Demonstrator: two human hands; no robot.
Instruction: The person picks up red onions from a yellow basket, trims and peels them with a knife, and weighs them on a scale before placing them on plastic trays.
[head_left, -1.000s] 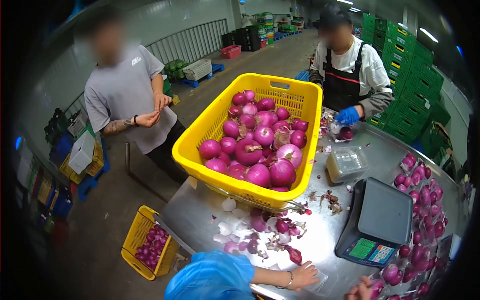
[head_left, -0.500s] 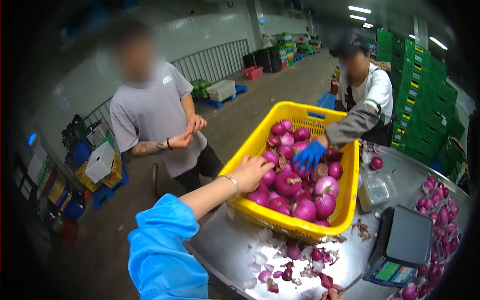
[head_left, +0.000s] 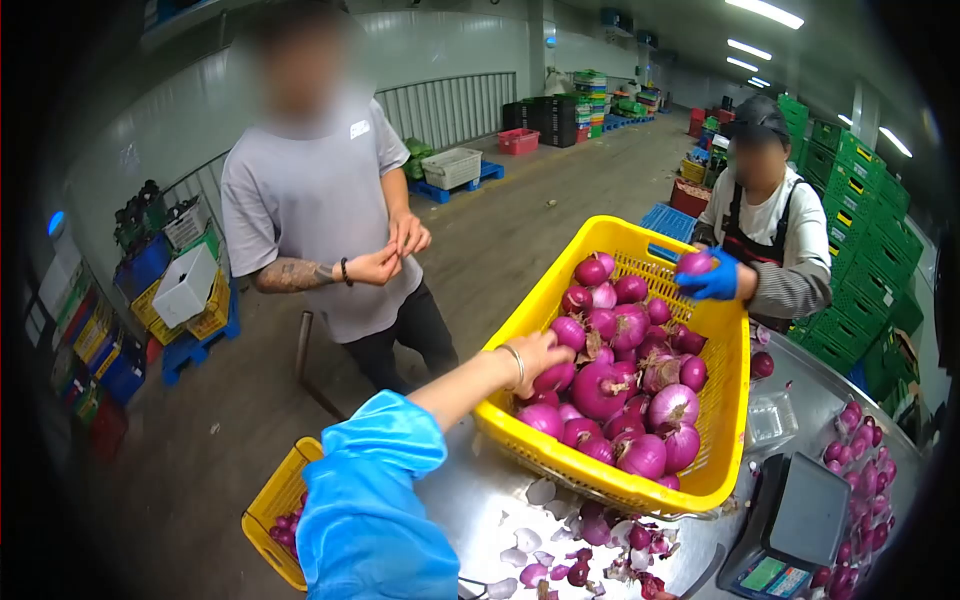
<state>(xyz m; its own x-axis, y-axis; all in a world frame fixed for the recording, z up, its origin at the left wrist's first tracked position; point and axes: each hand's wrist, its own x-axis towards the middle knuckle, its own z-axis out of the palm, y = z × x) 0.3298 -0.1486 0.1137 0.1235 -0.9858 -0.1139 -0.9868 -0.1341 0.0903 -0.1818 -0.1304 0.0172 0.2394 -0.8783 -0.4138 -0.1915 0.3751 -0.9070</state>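
My left hand [head_left: 533, 357], at the end of a blue sleeve with a bangle on the wrist, reaches over the near left side of a yellow crate [head_left: 735, 440]. Its fingers curl around a red onion [head_left: 555, 376] among several others heaped in the crate. My right hand is out of view. A dark curved blade [head_left: 708, 572] shows at the bottom edge; whatever holds it lies outside the picture. Across the crate, a co-worker's blue-gloved hand [head_left: 712, 280] holds another red onion [head_left: 694, 263] above the far right rim.
Onion skins [head_left: 535, 545] litter the metal table [head_left: 455, 500]. To the right are a scale [head_left: 808, 510], a clear plastic box [head_left: 770, 420] and packed onions [head_left: 862, 470]. A second yellow crate [head_left: 262, 505] stands low at left. Another person in a grey shirt [head_left: 310, 200] stands beyond the table.
The co-worker's gloved hand has lifted an onion out of the heap toward the far rim. My left hand's fingers have curled around an onion. My right hand has left the view.
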